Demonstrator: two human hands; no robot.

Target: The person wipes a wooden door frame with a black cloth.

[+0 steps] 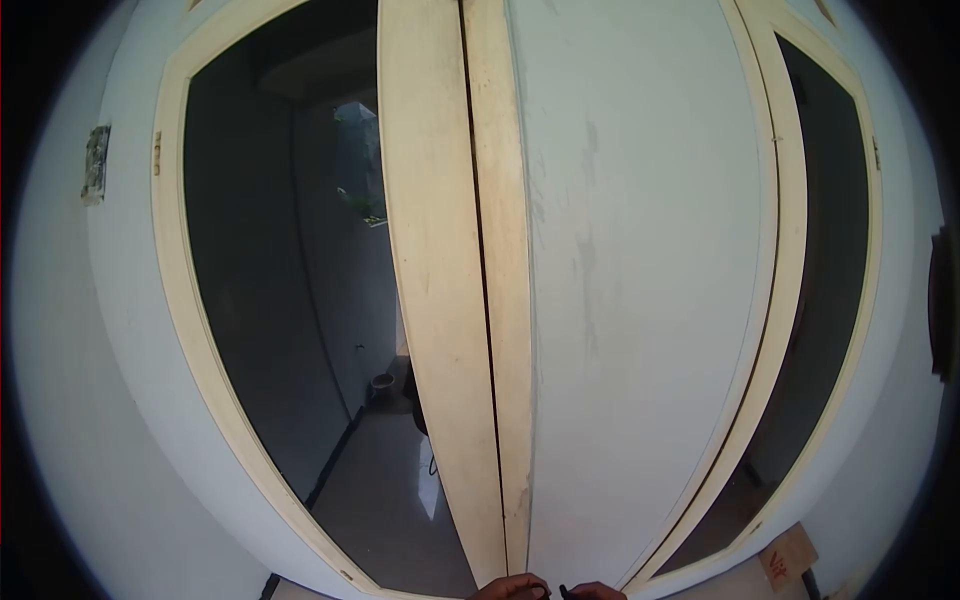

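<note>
At the bottom edge of the view, my left hand (512,587) shows only in part, its fingers curled round a small dark thing (541,590) that I cannot make out. Just to its right, my right hand (595,591) is closed on another dark piece (566,591), also too small to name. A narrow gap separates the two hands. Both are low in front of the cream door frame (500,400) and the pale wall panel (640,300). The rest of each hand is cut off.
On the left, a cream-framed glass pane (270,250) shows reflections. Another glass pane (835,200) stands at the right. A cardboard piece with red marks (788,556) lies at the lower right. A dark object (940,305) is at the right edge.
</note>
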